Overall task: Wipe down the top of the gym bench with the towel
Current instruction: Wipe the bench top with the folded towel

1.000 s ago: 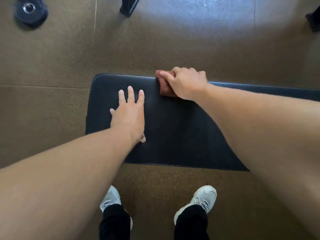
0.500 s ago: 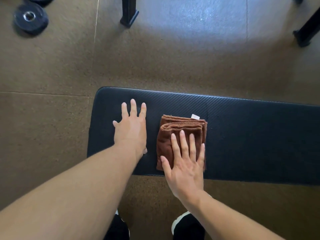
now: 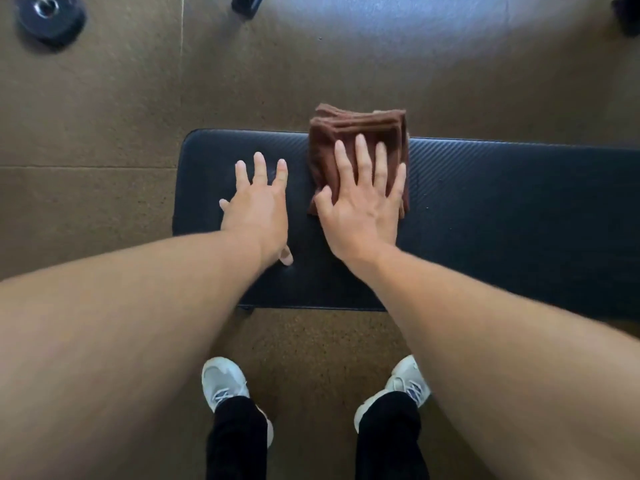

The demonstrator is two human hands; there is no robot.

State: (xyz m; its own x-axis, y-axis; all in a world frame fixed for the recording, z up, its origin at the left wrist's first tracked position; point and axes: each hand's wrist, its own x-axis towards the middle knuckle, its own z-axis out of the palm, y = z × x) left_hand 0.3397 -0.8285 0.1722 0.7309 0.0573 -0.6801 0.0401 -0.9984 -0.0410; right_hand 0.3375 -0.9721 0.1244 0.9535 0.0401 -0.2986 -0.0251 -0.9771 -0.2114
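The black padded gym bench [image 3: 502, 209] runs across the middle of the view, its left end rounded. A folded brown towel [image 3: 346, 133] lies on the bench top, and its far edge sticks out past the bench's far side. My right hand [image 3: 363, 199] presses flat on the towel with straight, spread fingers. Just to the left of the towel, my left hand [image 3: 259, 206] rests flat on the bare bench pad, fingers straight.
A black weight plate [image 3: 48, 15] lies on the brown rubber floor at the top left. Dark equipment feet stand at the top centre [image 3: 247, 3] and top right [image 3: 628, 12]. My white shoes [image 3: 225, 382] stand on the floor in front of the bench.
My right hand pulled the towel from the far edge to the near edge, then pushed it back to the far edge. My left hand stayed planted on the pad.
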